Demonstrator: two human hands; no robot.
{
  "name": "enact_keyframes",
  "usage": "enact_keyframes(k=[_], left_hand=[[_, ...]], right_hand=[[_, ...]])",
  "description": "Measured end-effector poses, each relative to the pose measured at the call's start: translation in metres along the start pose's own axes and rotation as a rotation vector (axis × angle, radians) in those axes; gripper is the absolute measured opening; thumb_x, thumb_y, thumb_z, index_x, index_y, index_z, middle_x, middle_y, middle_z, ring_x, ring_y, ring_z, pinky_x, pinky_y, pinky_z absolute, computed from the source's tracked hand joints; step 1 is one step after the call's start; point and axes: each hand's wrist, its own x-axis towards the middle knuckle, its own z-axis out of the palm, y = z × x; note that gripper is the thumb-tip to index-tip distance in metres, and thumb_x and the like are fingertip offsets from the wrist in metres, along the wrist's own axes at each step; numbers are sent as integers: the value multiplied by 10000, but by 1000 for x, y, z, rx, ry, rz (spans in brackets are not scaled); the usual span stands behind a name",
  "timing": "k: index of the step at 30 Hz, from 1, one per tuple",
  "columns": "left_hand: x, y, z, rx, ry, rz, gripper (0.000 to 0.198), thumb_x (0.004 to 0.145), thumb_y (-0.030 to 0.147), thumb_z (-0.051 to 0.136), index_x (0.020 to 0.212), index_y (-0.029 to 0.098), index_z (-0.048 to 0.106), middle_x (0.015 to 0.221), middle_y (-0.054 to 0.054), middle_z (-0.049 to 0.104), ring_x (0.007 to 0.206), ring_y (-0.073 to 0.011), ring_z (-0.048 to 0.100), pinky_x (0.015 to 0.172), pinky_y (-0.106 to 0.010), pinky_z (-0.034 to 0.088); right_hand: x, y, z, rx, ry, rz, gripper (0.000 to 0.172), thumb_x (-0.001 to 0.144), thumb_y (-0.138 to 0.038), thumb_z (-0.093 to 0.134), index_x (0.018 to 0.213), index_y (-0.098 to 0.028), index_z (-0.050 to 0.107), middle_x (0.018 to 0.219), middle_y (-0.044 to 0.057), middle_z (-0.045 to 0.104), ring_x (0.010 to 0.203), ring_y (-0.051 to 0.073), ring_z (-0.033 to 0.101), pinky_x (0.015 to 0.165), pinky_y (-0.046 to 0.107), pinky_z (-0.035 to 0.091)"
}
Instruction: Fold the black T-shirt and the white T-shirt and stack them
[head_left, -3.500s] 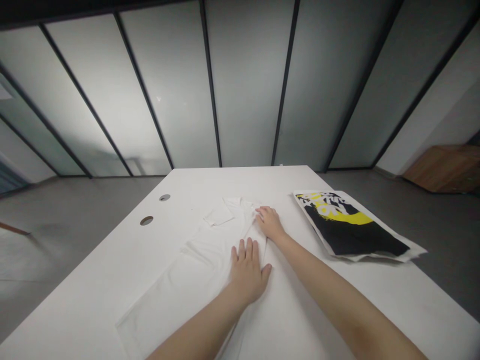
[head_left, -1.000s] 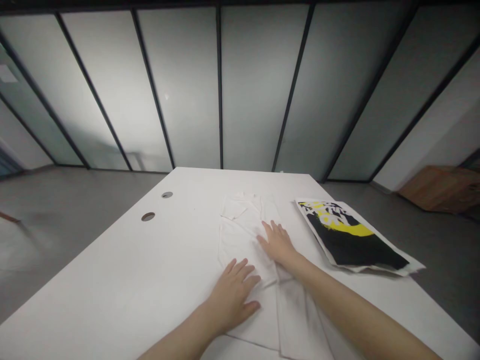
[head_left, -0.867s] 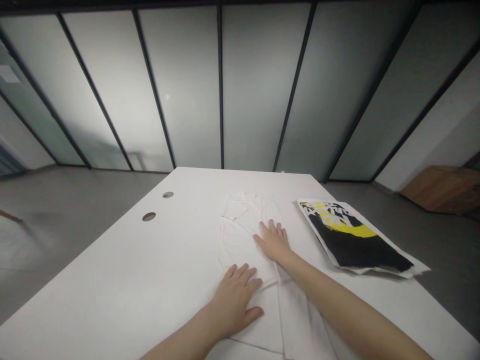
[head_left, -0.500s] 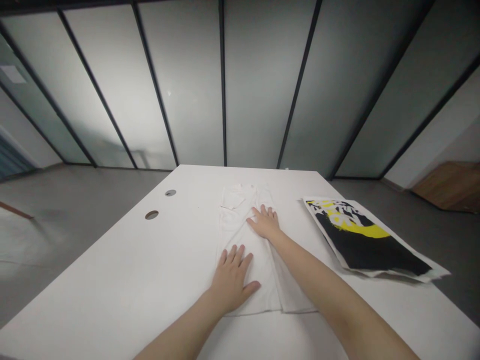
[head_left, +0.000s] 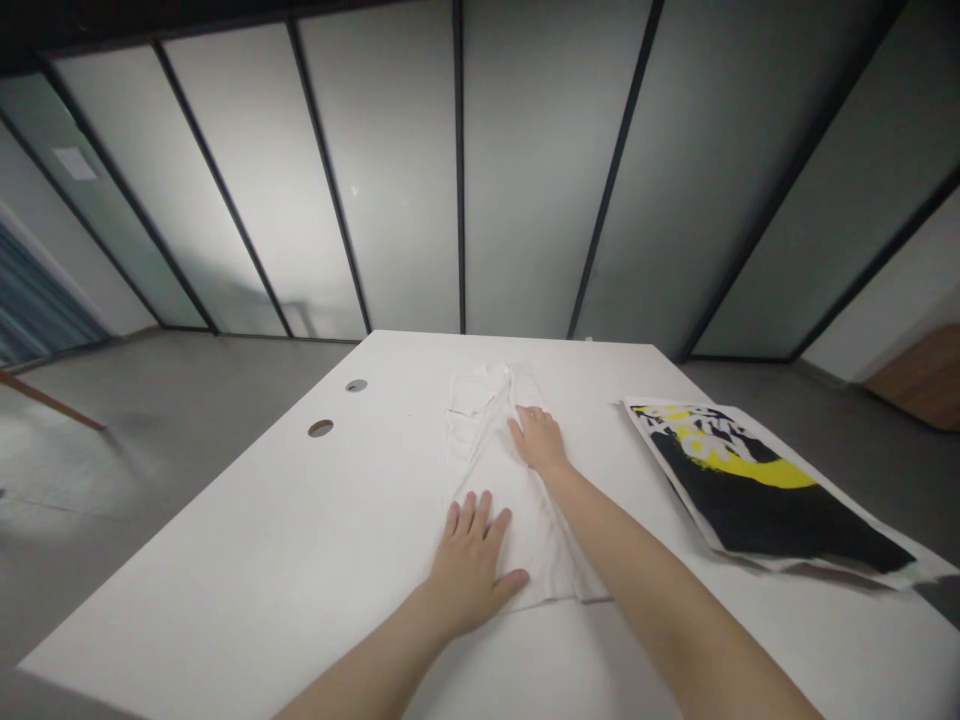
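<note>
A white T-shirt [head_left: 487, 465] lies folded lengthwise on the white table, with a sleeve laid over its upper left part. Slanting creases run across it from the upper right to the lower left. My left hand [head_left: 472, 565] rests flat on the lower left of the shirt, fingers stretched out and thumb apart. Farther up, at the shirt's right edge, my right hand [head_left: 538, 440] presses on the fabric. Its thumb stands away from the fingers, which look slightly bent at the tips.
On the right of the table [head_left: 360, 520] lies a stack of printed sheets or bags [head_left: 757, 490] in black, yellow and white. Two round holes [head_left: 321, 428] pierce the table at the left. Frosted glass panels [head_left: 540, 170] stand beyond the far edge.
My right hand's fingers have drawn closer together, and the shirt is more creased beside it. The shirt's lower hem has shifted slightly away from me. My left hand stays flat; the view has turned slightly left.
</note>
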Motion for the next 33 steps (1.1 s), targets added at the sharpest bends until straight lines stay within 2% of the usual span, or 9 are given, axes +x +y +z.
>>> enact_keyframes(k=[3,7,10,12,17,23,28,30,33], left_hand=[[-6,11,2,-12,1,26,822,1000,749,386,1655,252,380,1756,-144,221,1618,-416,170,1279,-638,205],[-12,30,-4,-39,39,59,690,1040,670,375,1579,257,494,1666,-133,437,1479,-389,449,1192,-584,379],[-11,37,-16,-86,73,84,564,1074,553,377,1509,244,558,1440,-113,658,1259,-319,612,1101,-500,471],[-8,34,-22,-103,100,78,483,1085,481,375,1426,240,616,1314,-103,716,1177,-286,643,1056,-456,496],[7,2,-26,-16,181,-65,451,1081,389,388,1450,220,585,1497,-117,616,1402,-295,534,1162,-482,432],[15,-45,-24,111,160,-250,506,1019,166,402,1487,243,580,1640,-122,479,1530,-338,413,1228,-558,355],[16,-62,-30,44,195,-234,437,976,127,447,1323,240,687,1517,-116,601,1419,-292,537,1185,-467,405],[21,-71,-36,5,208,-215,359,993,158,440,1205,228,722,1358,-113,697,1263,-264,636,1092,-408,465],[41,-90,-48,-27,211,-332,295,1024,251,452,1055,220,744,1123,-105,770,1065,-257,702,932,-357,500]], right_hand=[[-19,9,-9,-6,15,8,529,1119,-403,227,1365,-176,637,1370,176,632,1249,295,566,1072,397,385],[-42,26,-23,-9,-28,-41,486,1127,-374,253,1179,-189,700,1197,130,695,1123,248,614,1002,341,417],[-52,38,-31,-5,-76,-99,447,1127,-357,290,1179,-210,709,1223,102,706,1146,224,610,1027,318,414],[-58,41,-36,-6,-108,-123,402,1114,-354,343,1232,-231,708,1296,94,696,1181,221,605,1052,319,416],[-95,5,-43,-39,-136,17,473,1080,-409,410,1475,-223,591,1560,158,544,1451,367,454,1172,505,360],[-192,-66,-48,253,-360,-336,599,1018,-501,537,1581,-300,492,1704,121,373,1568,396,312,1255,566,262],[-238,-66,-58,372,-610,-397,756,1002,-531,573,1677,-304,321,1790,98,90,1629,429,5,1286,619,88],[-244,-61,-67,396,-624,-400,690,996,-484,601,1636,-308,413,1781,95,164,1628,416,72,1285,587,113],[-248,-61,-78,443,-543,-382,392,998,-426,622,1356,-293,709,1576,98,525,1478,343,404,1201,461,306]])
